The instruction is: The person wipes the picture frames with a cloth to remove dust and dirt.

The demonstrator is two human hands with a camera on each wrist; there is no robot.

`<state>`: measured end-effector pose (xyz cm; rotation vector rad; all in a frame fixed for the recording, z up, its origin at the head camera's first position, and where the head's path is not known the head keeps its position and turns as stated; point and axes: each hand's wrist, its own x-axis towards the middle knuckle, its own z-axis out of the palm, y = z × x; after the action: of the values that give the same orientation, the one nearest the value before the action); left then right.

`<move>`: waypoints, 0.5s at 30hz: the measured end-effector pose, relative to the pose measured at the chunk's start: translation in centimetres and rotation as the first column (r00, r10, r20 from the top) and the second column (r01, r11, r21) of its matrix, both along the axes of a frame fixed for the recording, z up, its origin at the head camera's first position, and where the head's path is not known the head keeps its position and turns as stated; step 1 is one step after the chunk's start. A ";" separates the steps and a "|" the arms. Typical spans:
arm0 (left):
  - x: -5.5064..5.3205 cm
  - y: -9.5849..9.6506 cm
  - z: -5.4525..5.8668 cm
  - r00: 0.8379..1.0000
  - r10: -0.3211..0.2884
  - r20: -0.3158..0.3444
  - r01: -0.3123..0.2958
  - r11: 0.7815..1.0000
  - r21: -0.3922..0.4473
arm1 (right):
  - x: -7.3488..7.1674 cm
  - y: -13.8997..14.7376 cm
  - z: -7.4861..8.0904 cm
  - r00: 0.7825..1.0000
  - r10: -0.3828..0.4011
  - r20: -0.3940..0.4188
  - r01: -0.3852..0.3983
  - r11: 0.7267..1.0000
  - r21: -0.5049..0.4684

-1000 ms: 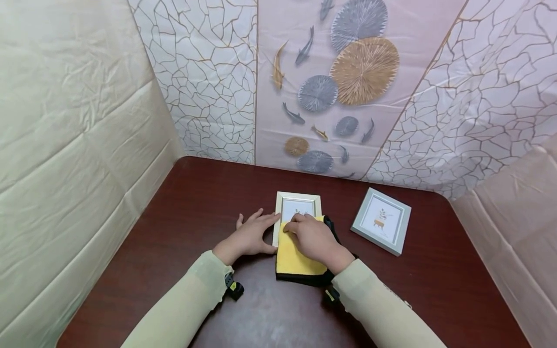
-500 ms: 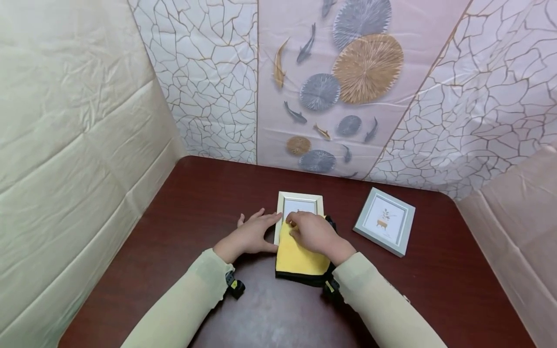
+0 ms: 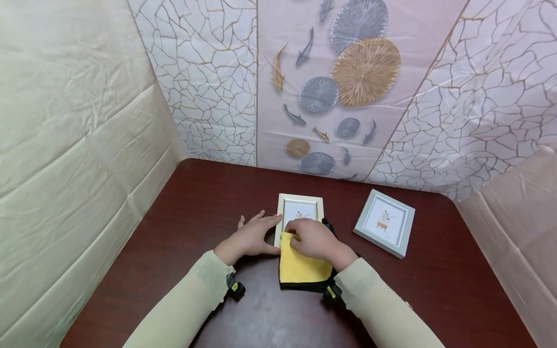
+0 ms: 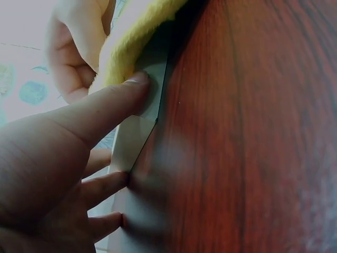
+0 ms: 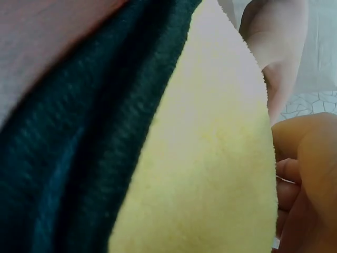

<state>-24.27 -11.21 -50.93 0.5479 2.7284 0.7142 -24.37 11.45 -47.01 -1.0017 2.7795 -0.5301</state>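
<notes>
A cream picture frame [image 3: 319, 205] lies flat on the dark red table, its near part covered by a yellow cloth with black edging [image 3: 304, 265]. My left hand [image 3: 252, 237] rests against the frame's left side with its fingers spread. In the left wrist view, the thumb [image 4: 118, 100] presses the frame's near side wall, beside the cloth's fuzzy edge. Over the frame's right part, my right hand [image 3: 315, 239] grips the cloth with curled fingers. The right wrist view is mostly filled by the cloth [image 5: 205, 158], which hides the frame there.
To the right lies a second frame [image 3: 383, 221], grey-blue, turned at an angle, with a plant picture in it. Patterned fabric [image 3: 317, 130] hangs behind the table [image 3: 209, 193], and pale fabric walls [image 3: 82, 135] stand at the sides.
My right hand slid the cloth slightly away from me, then back toward me, so more of the frame's picture shows than half a second ago. The left hand has stayed on the frame.
</notes>
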 end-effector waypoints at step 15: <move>0.1 -0.1 0.7 1.000 -0.030 -0.002 0.030 0.999 -0.012 | 5.1 -0.2 -0.8 0.909 0.069 -0.412 0.035 0.970 0.240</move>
<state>-24.20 -11.36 -50.27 0.5861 2.7186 0.6897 -19.26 11.26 -47.80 -1.1977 3.0927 0.0447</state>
